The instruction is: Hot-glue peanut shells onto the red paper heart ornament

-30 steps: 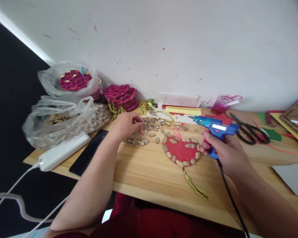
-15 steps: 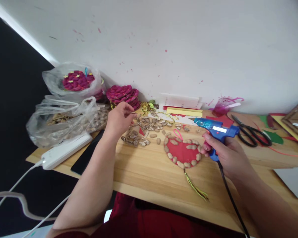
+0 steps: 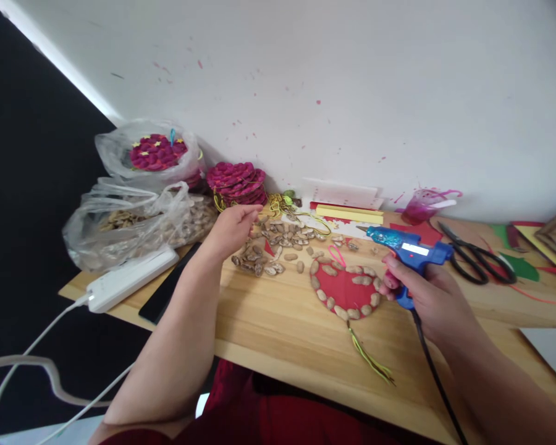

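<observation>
Speckled white wall (image 3: 352,93), wooden table (image 3: 278,321)

both forearms are bare, with no sleeves, watch or rings showing on the left hand (image 3: 232,226) or right hand (image 3: 429,295). dark red clothing (image 3: 278,414) shows below the table edge (image 3: 278,364).

Heart piece (image 3: 345,289) centre on table (image 3: 278,327), shell pile (image 3: 278,244) at 10 o'clock, bags (image 3: 139,213) at 9 (power strip (image 3: 130,278) before them), scissors (image 3: 477,259) at 3.
</observation>
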Motion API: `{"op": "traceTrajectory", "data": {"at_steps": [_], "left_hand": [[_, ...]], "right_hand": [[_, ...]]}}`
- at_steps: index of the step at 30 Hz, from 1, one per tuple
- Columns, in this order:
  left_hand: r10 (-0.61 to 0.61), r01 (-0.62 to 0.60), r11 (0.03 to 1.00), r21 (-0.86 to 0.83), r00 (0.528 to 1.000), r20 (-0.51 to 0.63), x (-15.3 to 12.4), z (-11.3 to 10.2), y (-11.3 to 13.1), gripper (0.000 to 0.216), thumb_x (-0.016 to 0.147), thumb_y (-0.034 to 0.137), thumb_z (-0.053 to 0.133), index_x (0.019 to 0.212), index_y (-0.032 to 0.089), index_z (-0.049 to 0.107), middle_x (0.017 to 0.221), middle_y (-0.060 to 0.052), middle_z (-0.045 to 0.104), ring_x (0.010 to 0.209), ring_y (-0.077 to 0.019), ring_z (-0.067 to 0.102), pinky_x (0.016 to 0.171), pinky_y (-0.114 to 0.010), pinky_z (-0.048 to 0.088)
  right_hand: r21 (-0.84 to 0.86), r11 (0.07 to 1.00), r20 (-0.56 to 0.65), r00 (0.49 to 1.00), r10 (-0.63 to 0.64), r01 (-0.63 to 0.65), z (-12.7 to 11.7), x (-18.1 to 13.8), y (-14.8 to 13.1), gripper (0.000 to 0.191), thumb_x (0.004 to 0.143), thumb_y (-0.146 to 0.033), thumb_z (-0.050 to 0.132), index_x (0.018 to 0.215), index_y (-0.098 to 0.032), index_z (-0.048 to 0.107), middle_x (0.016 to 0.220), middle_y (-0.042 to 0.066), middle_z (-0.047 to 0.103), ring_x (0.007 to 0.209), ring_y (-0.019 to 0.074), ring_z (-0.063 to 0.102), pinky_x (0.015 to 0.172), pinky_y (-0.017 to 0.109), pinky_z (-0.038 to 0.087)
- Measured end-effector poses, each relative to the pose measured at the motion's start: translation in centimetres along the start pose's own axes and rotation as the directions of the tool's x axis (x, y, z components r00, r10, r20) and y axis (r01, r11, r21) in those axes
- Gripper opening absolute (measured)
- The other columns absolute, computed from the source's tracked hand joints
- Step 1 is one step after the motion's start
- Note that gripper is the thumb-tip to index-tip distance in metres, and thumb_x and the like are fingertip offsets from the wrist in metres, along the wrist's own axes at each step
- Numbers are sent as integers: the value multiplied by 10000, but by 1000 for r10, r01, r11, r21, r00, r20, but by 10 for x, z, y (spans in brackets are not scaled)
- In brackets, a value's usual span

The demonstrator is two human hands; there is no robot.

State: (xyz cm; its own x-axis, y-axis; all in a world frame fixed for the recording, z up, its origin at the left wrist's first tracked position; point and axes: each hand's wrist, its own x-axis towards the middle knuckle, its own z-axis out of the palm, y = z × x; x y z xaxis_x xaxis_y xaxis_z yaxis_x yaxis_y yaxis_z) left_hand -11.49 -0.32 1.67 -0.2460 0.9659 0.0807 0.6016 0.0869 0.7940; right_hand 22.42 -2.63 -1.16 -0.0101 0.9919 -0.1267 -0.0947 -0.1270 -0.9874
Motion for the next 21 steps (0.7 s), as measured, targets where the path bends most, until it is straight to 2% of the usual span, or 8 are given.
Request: {"op": "traceTrajectory", "data": {"at_steps": [4,6,9,12,15,21], "left_hand": [[88,-88,996,-3,988,127,-1,-1,1,261,855,214,675,1072,180,815,1003,-61,809,939,-202,720,897,-306,527],[119,-118,993,-17,975,187,-2,1,2,208,824,236,717,1004,179,804,967,-53,811,920,-208,729,870,-312,535],[149,-143,989,-44,953,262,-9,9,6,138,796,200,714,929,173,735,822,-18,779,759,-175,710,715,-271,519],[248,-263,965,-13,893,375,-20,21,13,83,767,128,687,828,184,692,730,21,729,671,-134,658,640,-229,458],[296,-394,913,100,813,501,-30,32,20,145,752,79,658,806,196,724,714,37,716,634,-115,613,623,-225,414],[311,-522,837,165,700,643,-33,37,24,173,808,78,661,856,194,781,860,2,779,786,-142,677,736,-239,445]], "right_hand": [[-4,1000,8,1000,-5,5,-2,1,2,421,683,-500,930,762,-206,640,594,-32,565,548,122,577,473,208,486],[-8,1000,8,1000,-10,10,-1,1,2,411,694,-498,925,768,-206,646,596,-31,567,547,119,576,471,203,479],[-8,1000,10,1000,-21,21,-1,0,1,410,693,-502,926,778,-206,654,600,-29,572,547,119,574,470,203,474],[11,1000,8,1000,-16,16,0,0,1,406,695,-498,926,809,-209,665,604,-30,573,546,120,571,477,208,471],[11,1000,2,1000,-10,10,0,0,1,412,693,-501,927,805,-208,660,595,-32,568,540,122,568,478,214,464],[9,1000,10,1000,1,-1,1,-1,-1,431,685,-505,932,832,-205,661,600,-34,567,547,122,571,488,215,459]]}}
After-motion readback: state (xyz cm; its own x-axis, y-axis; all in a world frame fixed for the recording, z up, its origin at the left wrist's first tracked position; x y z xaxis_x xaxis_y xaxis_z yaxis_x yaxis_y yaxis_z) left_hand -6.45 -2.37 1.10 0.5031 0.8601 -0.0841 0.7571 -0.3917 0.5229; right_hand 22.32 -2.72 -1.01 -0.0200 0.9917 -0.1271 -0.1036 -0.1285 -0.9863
